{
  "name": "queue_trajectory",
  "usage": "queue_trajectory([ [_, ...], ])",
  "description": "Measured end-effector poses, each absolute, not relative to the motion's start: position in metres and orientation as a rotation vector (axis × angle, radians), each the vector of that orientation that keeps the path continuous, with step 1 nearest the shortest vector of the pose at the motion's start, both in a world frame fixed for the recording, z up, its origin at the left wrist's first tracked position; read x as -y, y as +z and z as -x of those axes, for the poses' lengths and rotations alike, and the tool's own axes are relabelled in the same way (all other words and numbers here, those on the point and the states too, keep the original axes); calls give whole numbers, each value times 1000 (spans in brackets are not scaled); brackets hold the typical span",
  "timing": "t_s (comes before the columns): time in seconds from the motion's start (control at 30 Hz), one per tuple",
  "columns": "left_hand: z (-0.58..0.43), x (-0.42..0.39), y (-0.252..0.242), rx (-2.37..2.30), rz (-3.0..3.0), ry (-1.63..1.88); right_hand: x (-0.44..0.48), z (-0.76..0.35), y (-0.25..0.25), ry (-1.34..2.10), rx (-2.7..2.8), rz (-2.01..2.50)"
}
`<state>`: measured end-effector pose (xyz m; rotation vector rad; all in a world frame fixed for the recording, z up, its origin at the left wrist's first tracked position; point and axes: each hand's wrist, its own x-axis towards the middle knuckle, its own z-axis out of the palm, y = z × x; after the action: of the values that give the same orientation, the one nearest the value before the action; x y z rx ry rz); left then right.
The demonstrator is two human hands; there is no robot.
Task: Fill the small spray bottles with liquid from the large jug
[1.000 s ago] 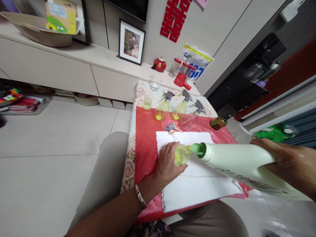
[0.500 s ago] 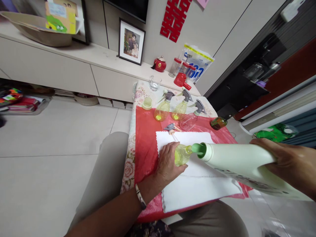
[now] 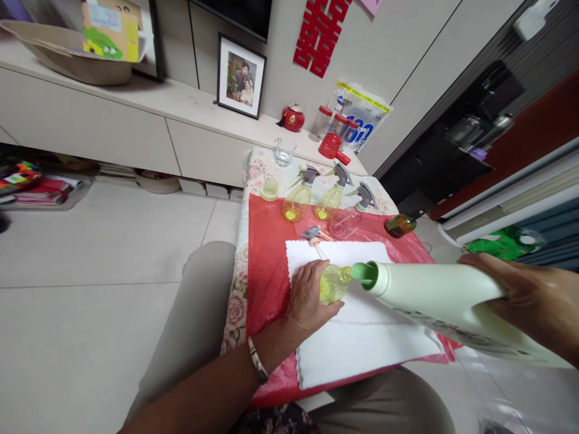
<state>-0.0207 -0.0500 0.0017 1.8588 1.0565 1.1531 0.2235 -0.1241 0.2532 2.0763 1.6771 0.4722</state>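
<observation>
My left hand (image 3: 310, 298) is closed round a small clear yellow spray bottle (image 3: 333, 283) with its trigger head off, above a white cloth (image 3: 362, 343). By its handle, my right hand (image 3: 529, 295) grips a large pale green jug (image 3: 434, 286), tipped on its side with the spout against the bottle's neck. Whether liquid is flowing I cannot make out. Just behind the left hand lies a loose grey trigger sprayer (image 3: 312, 234) with its tube on the cloth. Two yellow spray bottles (image 3: 297, 202) and a clear pinkish one (image 3: 347, 222) stand farther back, trigger heads on.
A pale yellow-green cap (image 3: 269, 189) and a glass cup (image 3: 284, 150) stand at the table's back left. At the right edge is a dark amber bottle (image 3: 400, 225). Red plastic sheeting (image 3: 266, 259) covers the table. A cabinet (image 3: 190, 108) runs along the wall behind.
</observation>
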Motion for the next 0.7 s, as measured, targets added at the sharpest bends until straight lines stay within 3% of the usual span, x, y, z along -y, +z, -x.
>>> queue_trajectory([
  [0.7, 20, 50, -1, -1051, -1861, 1149, 124, -226, 252, 478, -1653, -2071],
])
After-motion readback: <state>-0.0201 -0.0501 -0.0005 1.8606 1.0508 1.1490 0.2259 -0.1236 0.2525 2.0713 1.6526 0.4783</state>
